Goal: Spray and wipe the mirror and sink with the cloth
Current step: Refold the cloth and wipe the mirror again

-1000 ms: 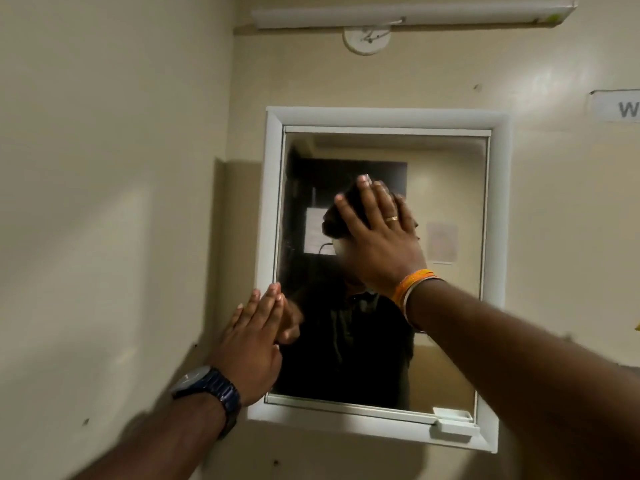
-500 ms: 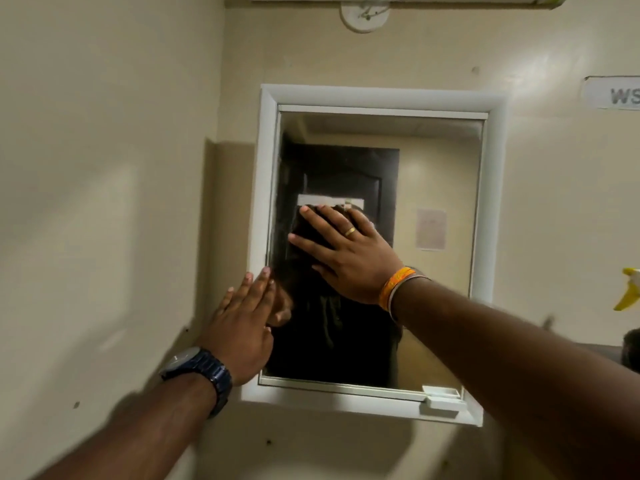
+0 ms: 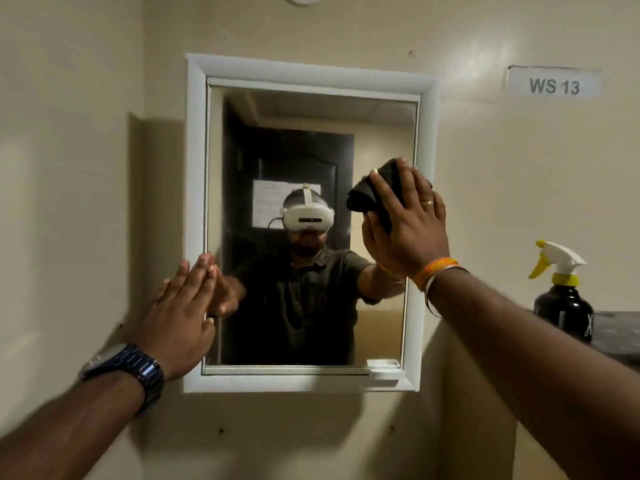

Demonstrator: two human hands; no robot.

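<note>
The right hand (image 3: 405, 226) presses the dark cloth (image 3: 375, 194) flat, fingers straight, at the mirror (image 3: 311, 133) glass's 3 o'clock edge. The unwiped glass lies toward 9 o'clock, where the left hand (image 3: 180, 306), its grip flat and empty, braces on the frame.

Your white-framed mirror (image 3: 311, 116) hangs upright on the wall; a bunched black cloth (image 3: 372, 195) presses flat against the mirror's glass, at its right edge, midway up.

Spray bottle (image 3: 562, 299) stands on a ledge (image 3: 616, 332) right of the mirror (image 3: 304, 133).

Glossy glass mirror (image 3: 311, 133) in smooth white frame (image 3: 304, 72); matt dark cloth (image 3: 377, 192); glossy black plastic spray bottle (image 3: 562, 306)
</note>
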